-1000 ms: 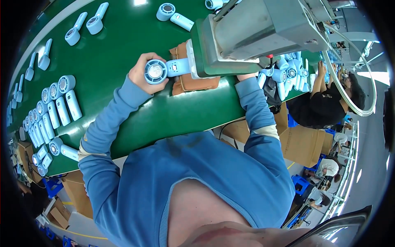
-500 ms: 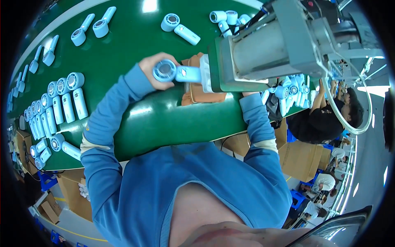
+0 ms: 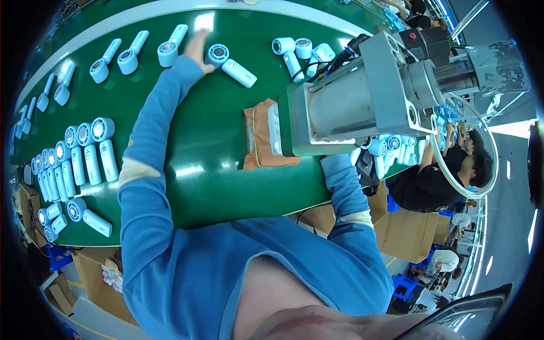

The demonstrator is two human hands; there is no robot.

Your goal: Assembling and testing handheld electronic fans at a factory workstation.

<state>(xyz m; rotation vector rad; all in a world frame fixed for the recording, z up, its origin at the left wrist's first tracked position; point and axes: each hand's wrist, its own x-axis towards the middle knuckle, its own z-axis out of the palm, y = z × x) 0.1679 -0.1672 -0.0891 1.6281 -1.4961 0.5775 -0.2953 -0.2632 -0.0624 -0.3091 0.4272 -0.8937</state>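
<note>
My left hand [image 3: 197, 51], smeared by motion, reaches over the far side of the green table with its fingers apart and nothing visible in it. On its left stands a light blue handheld fan [image 3: 168, 53], at the right end of a spaced row. Just right of the hand lies another handheld fan [image 3: 239, 73], its round head close to the thumb. My right forearm [image 3: 343, 178] runs up behind the grey press machine [image 3: 357, 90], which hides the right hand. Under the press lies an orange-brown cloth pad [image 3: 263, 161].
More fans [image 3: 90, 161] stand packed in rows on the left of the green table [image 3: 226, 195]. Others cluster at the far right and beyond the press. A black-clad person [image 3: 430, 181] sits to the right. Cardboard boxes [image 3: 405, 226] stand below the table edge.
My left hand has carried a handheld fan from the press to the far row and let it go. The hand is now farther away. The view has shifted slightly.
</note>
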